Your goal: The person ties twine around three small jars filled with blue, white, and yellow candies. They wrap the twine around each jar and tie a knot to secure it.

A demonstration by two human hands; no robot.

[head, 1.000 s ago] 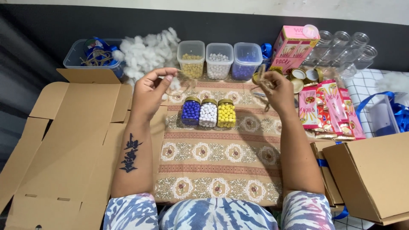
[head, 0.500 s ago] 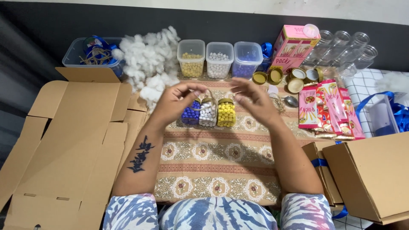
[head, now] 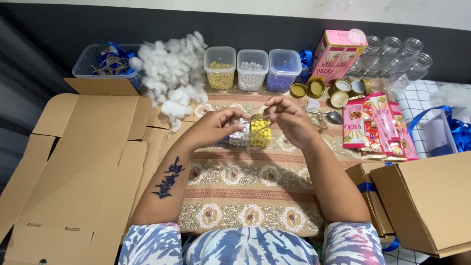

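Three small glass jars with gold lids stand in a row on the patterned cloth [head: 245,191]. The yellow-bead jar [head: 260,138] and the white-bead jar [head: 239,139] show between my hands; the blue-bead jar is hidden behind my left hand [head: 213,128]. My left hand rests against the left side of the row with its fingers pinched. My right hand [head: 290,120] is over the top right of the yellow jar, fingertips pinched. A thin pale string [head: 265,126] runs across the yellow jar between the two hands.
Behind stand three plastic tubs of beads [head: 251,68], white stuffing [head: 169,73], a blue tub of twine [head: 105,61], a pink snack box [head: 336,56], loose gold lids [head: 316,87], empty glass jars [head: 392,56] and snack packets [head: 375,125]. A flattened carton [head: 83,162] lies left, a cardboard box [head: 431,201] right.
Both hands have come down and together from a raised, spread position onto the row of jars. My left hand now covers the blue jar.
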